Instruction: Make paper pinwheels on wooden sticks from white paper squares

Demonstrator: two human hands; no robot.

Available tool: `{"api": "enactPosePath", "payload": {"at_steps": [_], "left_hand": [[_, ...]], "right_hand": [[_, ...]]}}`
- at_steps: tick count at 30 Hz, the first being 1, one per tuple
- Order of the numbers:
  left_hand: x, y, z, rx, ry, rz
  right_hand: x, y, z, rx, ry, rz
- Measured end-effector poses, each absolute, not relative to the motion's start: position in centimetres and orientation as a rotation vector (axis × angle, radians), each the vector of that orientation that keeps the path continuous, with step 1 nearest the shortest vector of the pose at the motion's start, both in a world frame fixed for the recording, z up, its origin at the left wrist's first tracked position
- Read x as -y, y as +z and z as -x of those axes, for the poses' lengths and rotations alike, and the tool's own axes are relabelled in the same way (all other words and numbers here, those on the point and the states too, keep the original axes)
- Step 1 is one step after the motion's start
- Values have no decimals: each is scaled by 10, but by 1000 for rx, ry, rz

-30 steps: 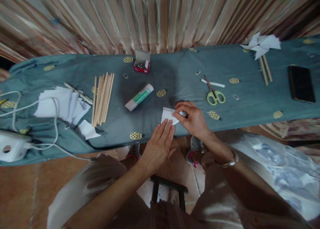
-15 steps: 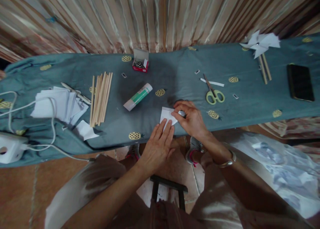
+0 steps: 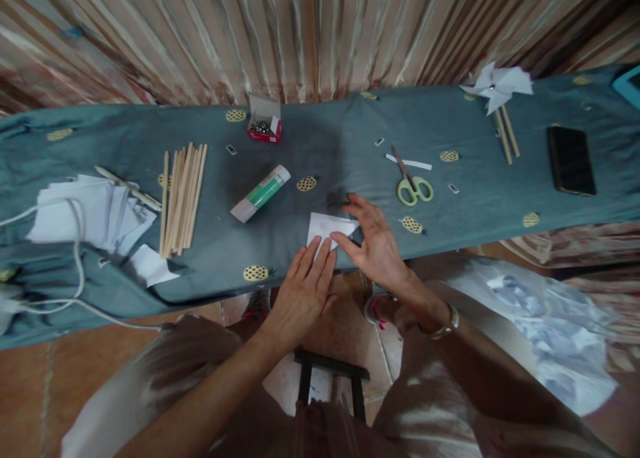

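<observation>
A small folded white paper [image 3: 321, 225] lies near the front edge of the cloth-covered table, its pointed end toward the right. My left hand [image 3: 304, 297] rests flat on its lower edge, fingers stretched out. Over the right part of the paper is my right hand [image 3: 376, 250], with thumb and forefinger apart; the thumb tip touches the sheet and the forefinger reaches just beyond its upper edge. Behind the paper lies a glue stick [image 3: 261, 193] with a green and white label. Green-handled scissors [image 3: 413, 185] lie open to the right, across a thin paper strip [image 3: 420, 165].
On the left are wooden sticks [image 3: 183, 201], stacked white paper sheets [image 3: 75, 211], a pen [image 3: 127, 186] and a white cable [image 3: 79, 258]. A red box of metal pins [image 3: 265, 130] stands at the back. Rightward are a paper pinwheel [image 3: 500, 88] and a black phone [image 3: 571, 159].
My right hand has released its pinch on the paper's right corner and spread its fingers; the raised corner now lies flat. My left hand stays on the paper. The whole view has shifted slightly.
</observation>
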State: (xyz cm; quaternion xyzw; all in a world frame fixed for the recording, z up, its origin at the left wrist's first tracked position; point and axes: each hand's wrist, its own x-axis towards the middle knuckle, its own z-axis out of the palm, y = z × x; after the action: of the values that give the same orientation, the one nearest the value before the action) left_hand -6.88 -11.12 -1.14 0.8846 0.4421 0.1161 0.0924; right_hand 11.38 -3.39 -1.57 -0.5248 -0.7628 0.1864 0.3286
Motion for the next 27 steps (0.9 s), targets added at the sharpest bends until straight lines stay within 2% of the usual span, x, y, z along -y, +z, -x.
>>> {"api": "enactPosePath", "payload": {"at_steps": [15, 27], "left_hand": [[111, -10, 68, -1327, 309, -2636], [118, -13, 85, -1301, 268, -2772]], "right_hand": [[36, -14, -115, 1977, 542, 1399], [30, -21, -134, 1974, 401, 1518]]}}
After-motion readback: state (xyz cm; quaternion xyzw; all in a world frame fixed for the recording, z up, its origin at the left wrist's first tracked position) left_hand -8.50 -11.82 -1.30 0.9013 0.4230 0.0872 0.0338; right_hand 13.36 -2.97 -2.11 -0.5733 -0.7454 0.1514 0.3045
